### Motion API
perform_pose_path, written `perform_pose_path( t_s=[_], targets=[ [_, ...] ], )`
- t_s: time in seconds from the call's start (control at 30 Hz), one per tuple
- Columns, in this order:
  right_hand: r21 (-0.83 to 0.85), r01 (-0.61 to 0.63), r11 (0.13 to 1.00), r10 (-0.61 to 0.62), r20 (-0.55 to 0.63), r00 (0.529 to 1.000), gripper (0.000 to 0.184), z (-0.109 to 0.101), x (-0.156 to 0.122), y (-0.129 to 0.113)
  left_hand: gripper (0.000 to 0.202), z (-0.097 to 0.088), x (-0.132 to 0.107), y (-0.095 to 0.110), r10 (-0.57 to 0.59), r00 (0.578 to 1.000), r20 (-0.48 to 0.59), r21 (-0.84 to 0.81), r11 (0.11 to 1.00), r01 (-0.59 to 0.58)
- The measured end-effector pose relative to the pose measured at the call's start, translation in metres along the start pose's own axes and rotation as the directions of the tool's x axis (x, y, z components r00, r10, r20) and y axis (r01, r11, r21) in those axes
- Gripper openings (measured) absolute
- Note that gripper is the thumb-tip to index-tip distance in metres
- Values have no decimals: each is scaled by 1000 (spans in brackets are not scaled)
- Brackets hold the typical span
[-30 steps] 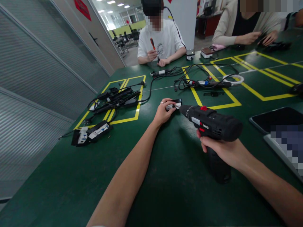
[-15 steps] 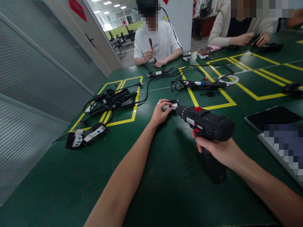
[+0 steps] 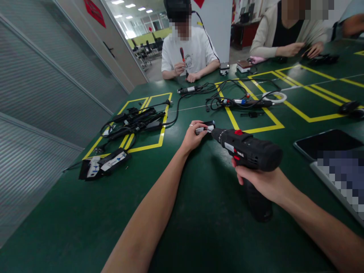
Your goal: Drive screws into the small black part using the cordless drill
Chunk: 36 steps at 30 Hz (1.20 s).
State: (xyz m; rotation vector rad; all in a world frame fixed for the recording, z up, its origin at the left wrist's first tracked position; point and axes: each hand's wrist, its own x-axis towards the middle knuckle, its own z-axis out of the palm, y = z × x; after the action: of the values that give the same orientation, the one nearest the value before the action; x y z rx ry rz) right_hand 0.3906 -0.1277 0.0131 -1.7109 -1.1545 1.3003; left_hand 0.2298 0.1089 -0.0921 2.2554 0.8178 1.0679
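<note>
My right hand (image 3: 261,180) is wrapped around the handle of a black cordless drill (image 3: 250,148) with red accents. The drill lies level, its chuck pointing left. Its bit meets a small black-and-silver part (image 3: 209,124) on the table. Around that part my left hand (image 3: 194,135) is closed, fingers over its left side and a ring on one finger. My fingers cover much of the part, so its exact kind and the bit's tip cannot be made out.
On the green table (image 3: 127,220) lie black parts and cables (image 3: 139,123) at left, labelled black pieces (image 3: 106,163) nearer, and a corded electric screwdriver (image 3: 247,102) beyond my hands. A tablet-like device (image 3: 327,142) lies right. Opposite, a person holds a red-handled screwdriver (image 3: 182,55).
Both hands, the drill and the small part stay almost in place. The view has shifted very slightly.
</note>
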Motion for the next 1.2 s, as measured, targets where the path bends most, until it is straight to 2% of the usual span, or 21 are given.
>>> perform_pose_path(
  t_s=[0.13, 0.47, 0.97, 1.2],
  targets=[
    [-12, -13, 1000, 13, 3, 1000, 7, -1, 0, 3, 16, 0, 0, -2, 3, 1000, -2, 0, 1000, -3],
    [87, 39, 995, -42, 29, 999, 5, -3, 2, -1, 16, -2, 0, 1, -7, 1000, 11, -5, 1000, 7],
    [144, 80, 986, -80, -2, 997, 5, -2, 4, 2, 17, -1, -1, -3, -18, 1000, 14, -10, 1000, 19],
    [126, 25, 992, -26, 8, 1000, 5, -2, 3, 0, 16, -1, 0, -3, -24, 1000, 3, -20, 1000, 24]
  ],
)
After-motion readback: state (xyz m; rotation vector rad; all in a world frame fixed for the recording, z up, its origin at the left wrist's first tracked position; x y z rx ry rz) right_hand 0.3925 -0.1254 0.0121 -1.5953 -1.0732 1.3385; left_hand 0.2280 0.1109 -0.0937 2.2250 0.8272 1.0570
